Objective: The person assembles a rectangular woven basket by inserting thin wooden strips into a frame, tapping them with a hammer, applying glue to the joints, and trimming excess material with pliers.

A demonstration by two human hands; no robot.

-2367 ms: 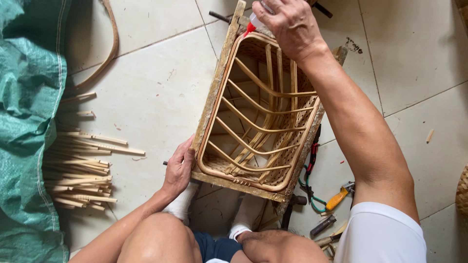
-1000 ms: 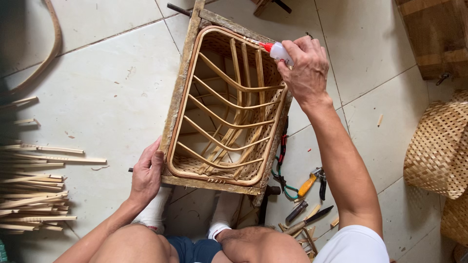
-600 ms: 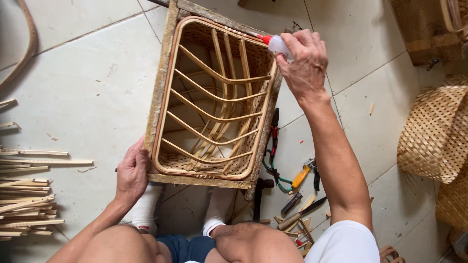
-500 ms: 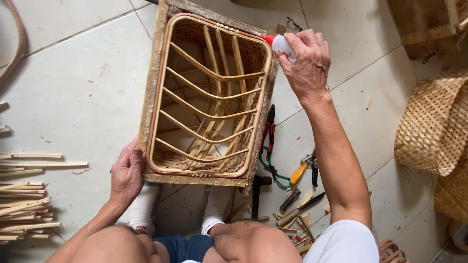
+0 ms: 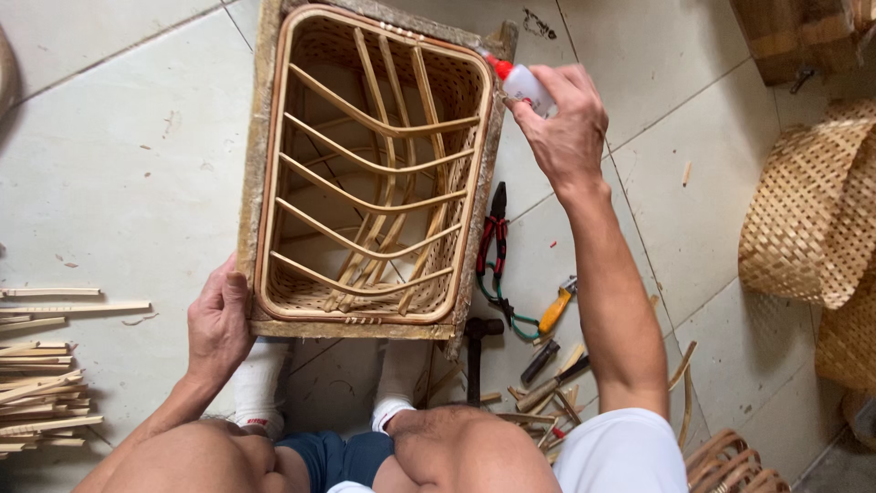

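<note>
Your left hand [image 5: 217, 321] wraps fingers around the near-left corner of the light, stiff rectangular woven rattan basket [image 5: 370, 173] on the floor, while your right hand [image 5: 564, 128] pinches the small red-tipped white glue bottle [image 5: 517, 80] at its far-right rim, so hold that rigid rim.

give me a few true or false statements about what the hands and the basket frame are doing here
1. The right hand holds a small white squeeze bottle with a red tip at the far right corner of the rectangular woven rattan basket in its wooden frame. True.
2. The left hand lies flat on the floor tiles. False: it grips the basket's near left corner.
3. The red-handled pliers lie inside the basket. False: they lie on the floor to its right.
4. A bundle of thin bamboo sticks lies on the floor to the left. True.
</note>
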